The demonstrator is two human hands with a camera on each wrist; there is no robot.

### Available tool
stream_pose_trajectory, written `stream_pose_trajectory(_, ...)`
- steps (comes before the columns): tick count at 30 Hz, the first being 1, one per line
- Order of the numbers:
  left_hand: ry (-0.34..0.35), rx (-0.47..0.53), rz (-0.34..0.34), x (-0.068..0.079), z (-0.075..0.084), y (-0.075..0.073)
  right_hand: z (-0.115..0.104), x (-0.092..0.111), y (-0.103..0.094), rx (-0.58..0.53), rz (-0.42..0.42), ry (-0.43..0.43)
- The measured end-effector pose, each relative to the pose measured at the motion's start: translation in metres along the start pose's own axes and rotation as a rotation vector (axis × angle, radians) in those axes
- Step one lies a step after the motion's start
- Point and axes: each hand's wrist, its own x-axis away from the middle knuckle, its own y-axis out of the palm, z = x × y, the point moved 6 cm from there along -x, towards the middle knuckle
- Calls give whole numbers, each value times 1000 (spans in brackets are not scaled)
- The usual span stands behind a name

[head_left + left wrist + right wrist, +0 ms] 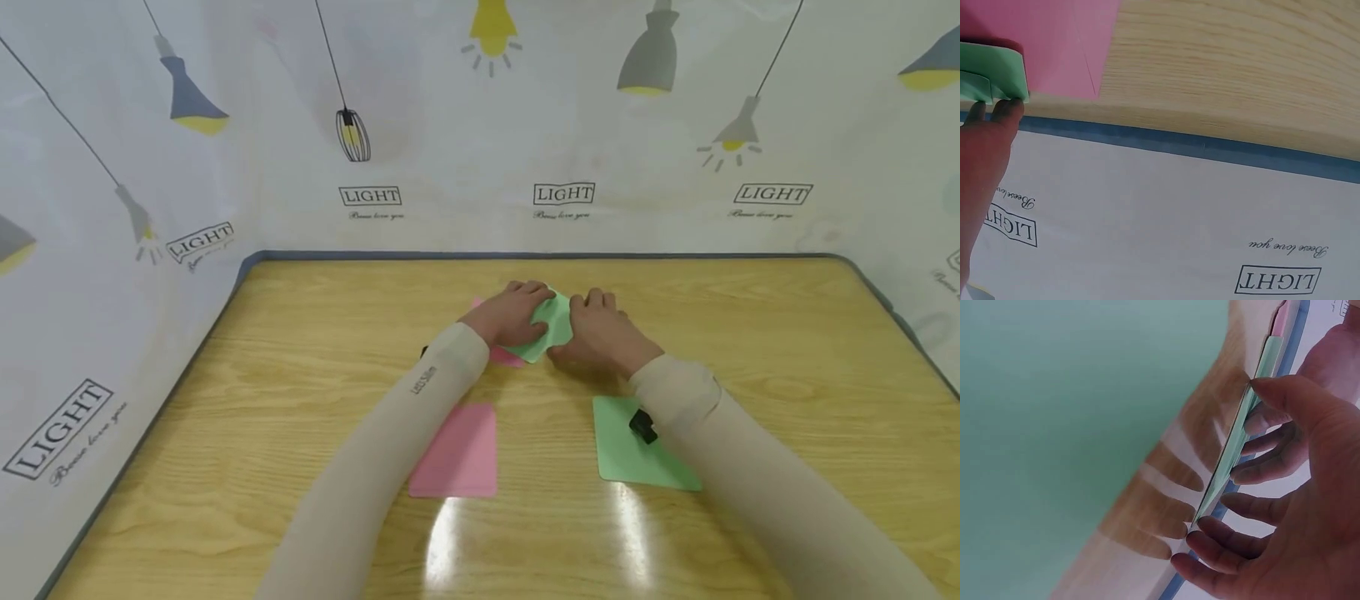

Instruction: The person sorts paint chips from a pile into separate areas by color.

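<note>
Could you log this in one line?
left hand: holding green sheet; right hand: holding same sheet; partly beneath: pink sheet; nearer person: pink square, green square

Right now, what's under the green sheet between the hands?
A pink sheet, partly showing past the edge of the green sheet. The left hand hides some too; anything else beneath is covered.

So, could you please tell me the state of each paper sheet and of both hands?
Held green sheet: gripped, not flat; whether folded, unclear
Far pink sheet: on the table, partly covered
Near pink sheet: flat, partly hidden
Near green sheet: flat, partly hidden
Left hand: holding the held green sheet
Right hand: holding the held green sheet
</note>
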Motion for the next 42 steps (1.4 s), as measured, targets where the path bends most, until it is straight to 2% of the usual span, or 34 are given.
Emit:
stream_pose_trajectory(9, 6, 26, 17, 2, 2, 1, 1, -4, 1, -10, -36, -21)
stream_pose_trajectory(14, 12, 47, 41, 2, 2, 2, -2, -1, 1, 23, -20, -94)
stream_pose_trajectory(21, -6, 182, 81, 6, -2, -3, -7, 3, -1, 89, 44, -201)
stream_pose_trajectory(25, 18, 263, 99, 11, 1, -8, -7, 8, -6, 85, 57, -204)
stream_pose_trajectory(28, 45, 274, 86, 16, 6, -8, -5, 16, -12, 84, 60, -201)
stream_pose_trajectory(33, 107, 228, 49, 23, 17, -5, 0, 32, -21, 89, 66, -214)
stream_pose_trajectory(38, 160, 102, 100, 26, 32, -8, 6, 50, -27, 64, 77, -233)
stream_pose_trajectory(42, 186, 59, 125, 30, 44, -10, 8, 66, -31, 78, 94, -272)
